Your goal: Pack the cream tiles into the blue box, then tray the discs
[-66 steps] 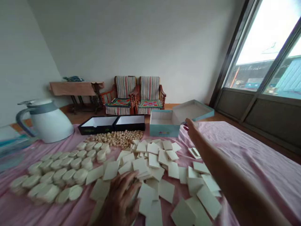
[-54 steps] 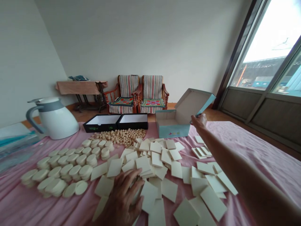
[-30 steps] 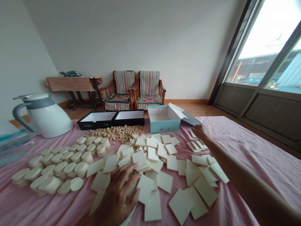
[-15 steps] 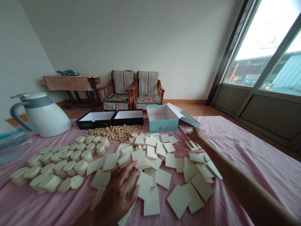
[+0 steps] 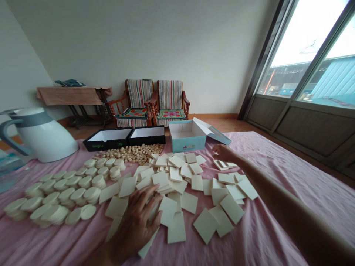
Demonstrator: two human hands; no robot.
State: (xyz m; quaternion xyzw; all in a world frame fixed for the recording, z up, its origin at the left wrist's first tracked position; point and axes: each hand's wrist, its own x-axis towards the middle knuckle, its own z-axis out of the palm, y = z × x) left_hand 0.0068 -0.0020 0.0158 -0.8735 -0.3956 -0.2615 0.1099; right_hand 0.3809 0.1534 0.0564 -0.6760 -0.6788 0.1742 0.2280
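Note:
Several pale square tiles (image 5: 205, 225) lie loosely scattered and overlapping in front of me on the pink cloth (image 5: 249, 240). My left hand (image 5: 141, 214) rests over the near left tiles, palm down, with its fingers slightly bent and apart. Farther out on the right, my right hand (image 5: 223, 153) is closed above a small group of tiles (image 5: 223, 164). Whatever lies in its fingers is hidden. To the left of the squares stand rows of stacked pale round discs (image 5: 66, 197).
Behind the tiles are a heap of small wooden beads (image 5: 133, 153), two black box halves (image 5: 109, 144) and a light blue box (image 5: 188, 144) with its lid (image 5: 219, 136) leaning beside it. A white and grey jug (image 5: 47, 136) stands at the left. Two wooden armchairs (image 5: 169, 99) are beyond.
The camera view has shifted slightly. A pale piece seen at my right hand's fingertips before no longer shows clearly. My left hand stays on the tiles.

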